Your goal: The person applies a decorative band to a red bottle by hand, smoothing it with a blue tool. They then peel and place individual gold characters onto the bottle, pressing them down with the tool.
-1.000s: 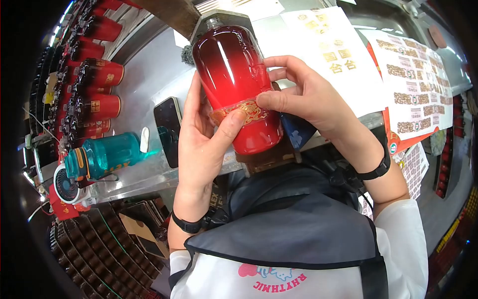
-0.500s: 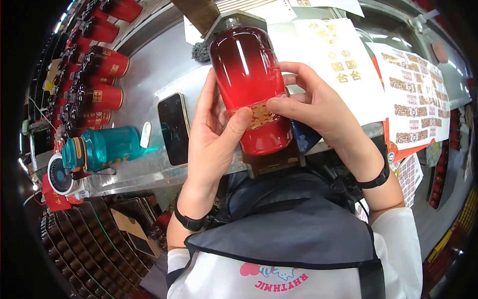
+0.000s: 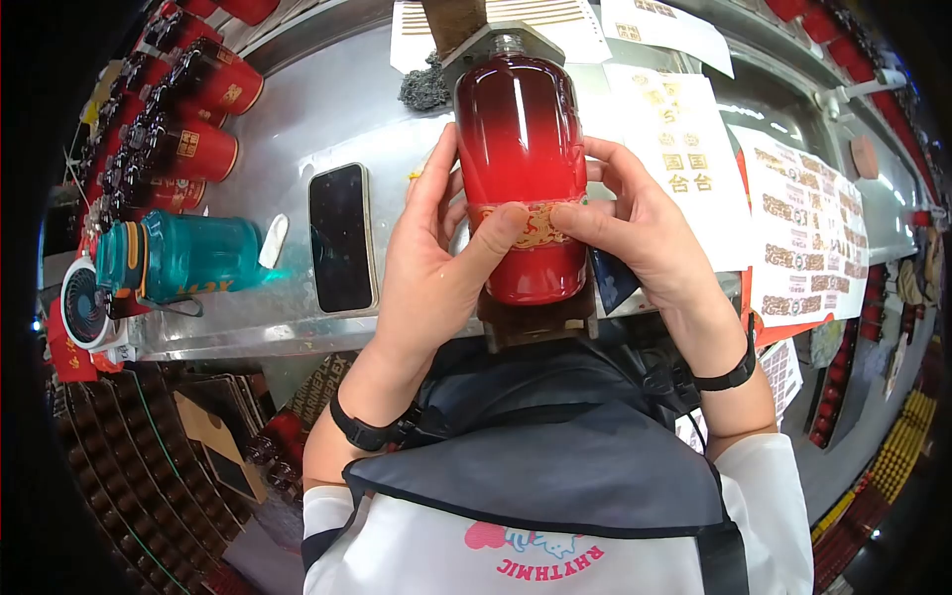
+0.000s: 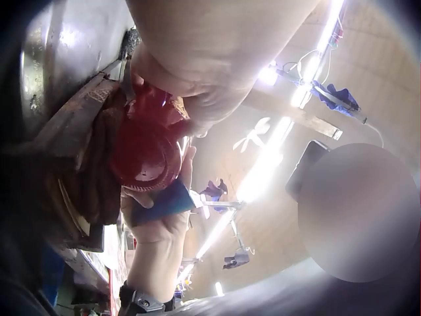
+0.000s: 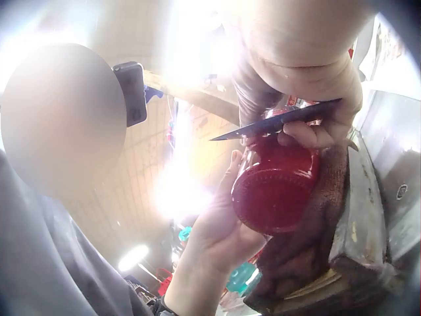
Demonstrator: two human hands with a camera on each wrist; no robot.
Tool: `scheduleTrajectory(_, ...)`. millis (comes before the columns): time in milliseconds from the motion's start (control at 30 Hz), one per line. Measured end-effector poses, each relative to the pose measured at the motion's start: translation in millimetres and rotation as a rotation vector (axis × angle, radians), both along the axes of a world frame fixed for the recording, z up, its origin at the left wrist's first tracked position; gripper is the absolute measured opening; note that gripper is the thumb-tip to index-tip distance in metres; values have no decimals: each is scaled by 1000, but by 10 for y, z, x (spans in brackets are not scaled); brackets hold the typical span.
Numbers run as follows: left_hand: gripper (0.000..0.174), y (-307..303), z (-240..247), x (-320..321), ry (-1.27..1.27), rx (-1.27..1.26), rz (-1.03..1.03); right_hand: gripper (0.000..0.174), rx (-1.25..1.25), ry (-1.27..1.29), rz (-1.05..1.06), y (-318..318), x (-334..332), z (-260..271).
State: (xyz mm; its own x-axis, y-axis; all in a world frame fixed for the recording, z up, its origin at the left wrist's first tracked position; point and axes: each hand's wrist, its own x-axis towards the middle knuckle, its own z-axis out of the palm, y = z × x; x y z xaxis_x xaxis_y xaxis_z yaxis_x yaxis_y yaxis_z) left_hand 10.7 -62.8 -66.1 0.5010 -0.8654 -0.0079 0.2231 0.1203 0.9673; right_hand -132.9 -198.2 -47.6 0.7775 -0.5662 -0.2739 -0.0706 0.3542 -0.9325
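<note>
A glossy red glass bottle (image 3: 524, 149), dark towards its neck, lies in a cradle (image 3: 535, 322) with its neck at a metal plate (image 3: 501, 45). A gold patterned label (image 3: 540, 226) wraps it near the base. My left hand (image 3: 431, 253) grips the bottle's left side, its thumb pressing the label. From the other side my right hand (image 3: 645, 233) bears on the bottle, its thumb on the label close to the left thumb. A dark blue flat card (image 5: 283, 123) is held in the fingers of my right hand. The fingertips behind the bottle are hidden.
Left of the hands lie a phone (image 3: 339, 238), a teal water bottle (image 3: 203, 253) and a small fan (image 3: 84, 302). More red bottles (image 3: 193, 149) line the far left. Gold decal sheets (image 3: 684, 164) and label sheets (image 3: 808, 238) lie right. Dark steel wool (image 3: 424, 89) sits behind.
The head view has turned, so the bottle shows farther right and straighter. Both thumbs stay on the label; the left thumb has shifted slightly towards its middle.
</note>
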Motion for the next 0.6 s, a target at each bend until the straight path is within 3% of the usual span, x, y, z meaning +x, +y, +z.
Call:
scheduleTrajectory(333, 80, 12, 2, 12, 17, -22, 4, 67, 0, 13, -1, 12, 14, 24)
scheduleTrajectory(433, 79, 26, -14, 53, 183, -30, -7, 67, -30, 13, 20, -10, -3, -23)
scheduleTrajectory(500, 101, 46, -99, 68, 35, 56, -22, 65, -36, 23, 31, -30, -26, -30)
scheduleTrajectory(533, 101, 89, -124, 93, 46, 47, -6, 64, -36, 26, 30, -45, -40, -17)
scheduleTrajectory(600, 128, 193, -178, 138, -531, 113, -184, 61, -63, 87, 52, -75, -83, 59)
